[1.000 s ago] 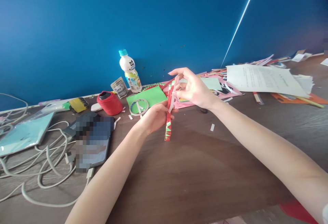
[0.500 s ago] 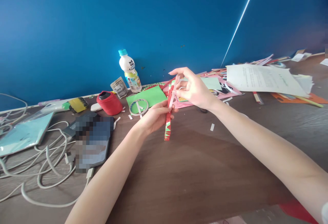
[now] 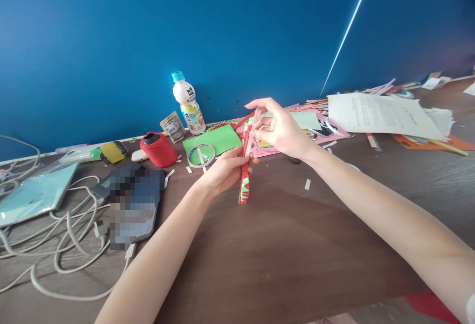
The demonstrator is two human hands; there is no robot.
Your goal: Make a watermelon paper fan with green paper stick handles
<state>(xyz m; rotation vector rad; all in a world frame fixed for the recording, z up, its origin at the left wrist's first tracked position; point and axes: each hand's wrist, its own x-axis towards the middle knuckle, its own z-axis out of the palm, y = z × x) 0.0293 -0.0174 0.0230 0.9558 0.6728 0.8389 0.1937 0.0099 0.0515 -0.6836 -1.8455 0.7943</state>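
Left hand (image 3: 222, 168): clamped round the red-and-green paper strip (image 3: 244, 188).
Right hand (image 3: 282, 128): pinching the white sliver (image 3: 249, 145) at the strip's top.
Risk: a crooked pull could tear the thin paper.

L hand (image 3: 221, 169) & R hand (image 3: 282, 129) pinch red paper strip (image 3: 244, 188).

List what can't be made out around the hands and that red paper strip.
Head view throughout.
The paper strip: middle covered by the left hand.
Whether the right hand pinches the strip's top: too small.
The phone: screen blurred out.
The printed sheet: text too small.
A red object: cut by the bottom edge.
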